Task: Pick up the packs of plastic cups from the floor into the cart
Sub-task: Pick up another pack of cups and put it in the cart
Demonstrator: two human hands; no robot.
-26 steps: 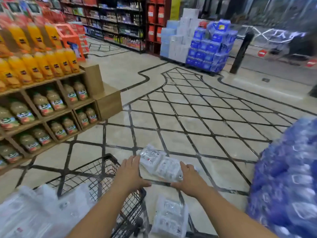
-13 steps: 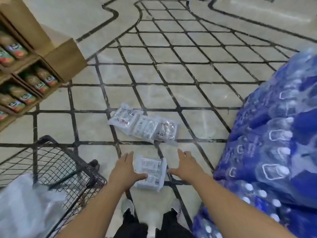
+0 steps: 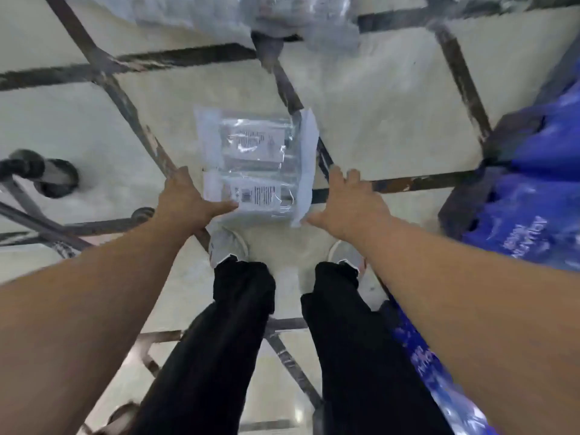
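Pack of cups (image 3: 251, 164) flat on floor (image 3: 376, 120), just ahead of shoes (image 3: 227, 246). Label: barcode (image 3: 260, 194), print too blurred to read. Left hand (image 3: 185, 199) spread, thumb touching pack's left edge. Right hand (image 3: 348, 202) spread, thumb at right flap, contact unclear. Nothing gripped. Blue wrapped bundles (image 3: 539, 189) right of pack, white lettering starts "AQUA". Cart wheel (image 3: 56, 177) left of pack.

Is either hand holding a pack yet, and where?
Nothing held: pack of cups lies on the floor, left hand thumb touching its near-left corner, right hand open beside its right edge.
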